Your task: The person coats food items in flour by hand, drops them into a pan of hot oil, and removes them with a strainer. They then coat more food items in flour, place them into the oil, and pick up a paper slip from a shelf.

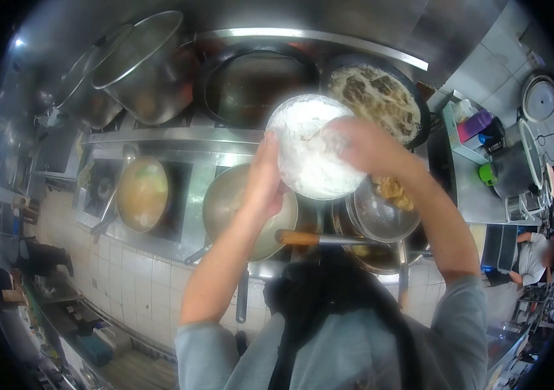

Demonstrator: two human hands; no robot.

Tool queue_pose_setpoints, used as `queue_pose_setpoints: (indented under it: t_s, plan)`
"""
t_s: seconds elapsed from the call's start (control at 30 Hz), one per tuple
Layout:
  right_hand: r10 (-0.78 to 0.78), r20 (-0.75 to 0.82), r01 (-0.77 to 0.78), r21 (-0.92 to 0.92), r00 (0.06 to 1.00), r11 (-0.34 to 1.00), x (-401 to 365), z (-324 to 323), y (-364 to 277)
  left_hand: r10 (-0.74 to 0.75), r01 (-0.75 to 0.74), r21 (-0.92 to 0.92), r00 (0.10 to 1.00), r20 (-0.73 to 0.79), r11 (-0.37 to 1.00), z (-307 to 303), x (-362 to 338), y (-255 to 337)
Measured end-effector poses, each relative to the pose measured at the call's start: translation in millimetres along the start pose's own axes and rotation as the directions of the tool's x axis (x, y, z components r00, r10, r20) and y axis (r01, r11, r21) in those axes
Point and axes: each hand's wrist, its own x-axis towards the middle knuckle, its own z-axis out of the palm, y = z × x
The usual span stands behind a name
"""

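My left hand grips the side of a round metal bowl, tilted and raised above the stove. White powder that looks like flour fills much of it. Over the bowl's right side is my right hand, its fingers down in the powder and blurred by motion; whether they hold anything is hidden. Just behind the bowl, a black wok contains bubbling oil with pieces frying in it. Below my right forearm, golden fried pieces lie by a round metal strainer or pan.
Another dark wok with liquid stands at the back. Large steel pots are at the back left. A pan of yellowish broth sits left, a wide pan below my left hand. A wooden-handled tool lies across the front. People are at both sides.
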Motion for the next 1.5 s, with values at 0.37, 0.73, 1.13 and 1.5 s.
queue_pose_setpoints:
  t_s: [0.37,0.73,1.13,1.5]
  plan:
    - [-0.364,-0.113,0.351,-0.121,0.925,0.929,17,21,27,-0.097,0.097,0.019,0.995,0.015,0.995,10,-15,4]
    - [0.172,-0.037,-0.174,-0.077,0.984,0.982,13,-6,6,-0.091,0.090,0.055,0.996,0.011,0.994,3,-5,-3]
    - [-0.232,0.079,0.241,-0.130,0.970,0.962,-23,12,-5,-0.103,0.107,0.043,0.991,-0.082,0.993,6,-10,5]
    - [-0.239,0.194,0.292,-0.316,0.951,0.903,-6,23,-1,-0.090,0.090,0.091,0.996,-0.005,0.992,12,-12,0]
